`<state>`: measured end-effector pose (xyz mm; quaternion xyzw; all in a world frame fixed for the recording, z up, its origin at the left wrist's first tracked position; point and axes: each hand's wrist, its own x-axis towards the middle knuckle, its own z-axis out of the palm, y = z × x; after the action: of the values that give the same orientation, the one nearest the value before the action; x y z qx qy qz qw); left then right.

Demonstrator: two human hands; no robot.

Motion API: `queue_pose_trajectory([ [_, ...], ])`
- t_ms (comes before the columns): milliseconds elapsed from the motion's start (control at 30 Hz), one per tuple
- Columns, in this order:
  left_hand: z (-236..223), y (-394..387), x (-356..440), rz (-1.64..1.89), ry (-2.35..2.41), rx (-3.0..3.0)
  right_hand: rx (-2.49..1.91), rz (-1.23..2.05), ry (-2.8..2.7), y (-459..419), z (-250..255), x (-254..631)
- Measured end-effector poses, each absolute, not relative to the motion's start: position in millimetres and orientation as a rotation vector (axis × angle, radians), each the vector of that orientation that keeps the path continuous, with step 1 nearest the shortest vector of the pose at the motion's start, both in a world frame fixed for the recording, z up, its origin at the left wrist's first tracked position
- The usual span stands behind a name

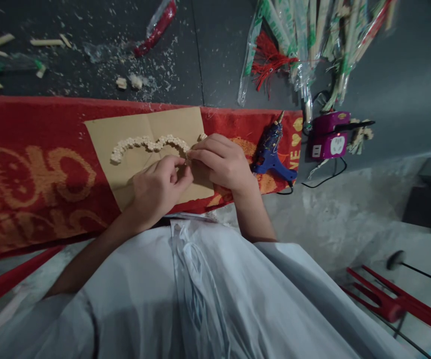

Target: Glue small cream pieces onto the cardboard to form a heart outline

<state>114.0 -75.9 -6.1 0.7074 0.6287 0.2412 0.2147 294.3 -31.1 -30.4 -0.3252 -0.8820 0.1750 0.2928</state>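
A wavy row of small pale cut pieces (136,142) lies across a tan sheet of paper (125,185), which rests on a red and orange towel. At the row's right end, the fingertips of my right hand (224,160) close in a pinch on the pale pieces. My left hand (161,185) is just below, its thumb and fingers bent together close to the same end. What lies between the left fingertips is too small to make out. One loose pale piece (202,136) shows beyond my right fingers.
A blue glue gun (271,149) lies on the red towel (32,174) at right, near a purple power socket block (329,134) with cords. Wrapped stick bundles (312,35) and a red tassel (269,60) lie at the back. Scraps and a red-handled cutter (157,27) occupy the dark table.
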Motion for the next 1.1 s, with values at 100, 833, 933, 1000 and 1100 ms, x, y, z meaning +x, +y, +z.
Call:
queue_pose_trajectory([
  [100,-5.8,-75.8,113.7,0.643,1.746,1.967,-0.863,0.488,-2.356,-31.0,-30.7,294.9],
  [833,-9.9,-76.4,112.0,0.527,1.734,2.08,-1.249,0.696,-2.158,-44.1,-14.3,293.3],
  [933,-10.2,-76.1,111.9,0.504,1.735,2.104,-1.281,0.728,-2.146,-47.2,-14.4,289.3],
  [1000,-10.1,-75.9,111.8,0.49,1.728,2.117,-1.281,0.738,-2.135,-48.0,-15.9,287.7],
  [1100,-10.5,-75.8,111.6,0.493,1.721,2.129,-1.283,0.755,-2.112,-48.2,-18.5,286.9],
])
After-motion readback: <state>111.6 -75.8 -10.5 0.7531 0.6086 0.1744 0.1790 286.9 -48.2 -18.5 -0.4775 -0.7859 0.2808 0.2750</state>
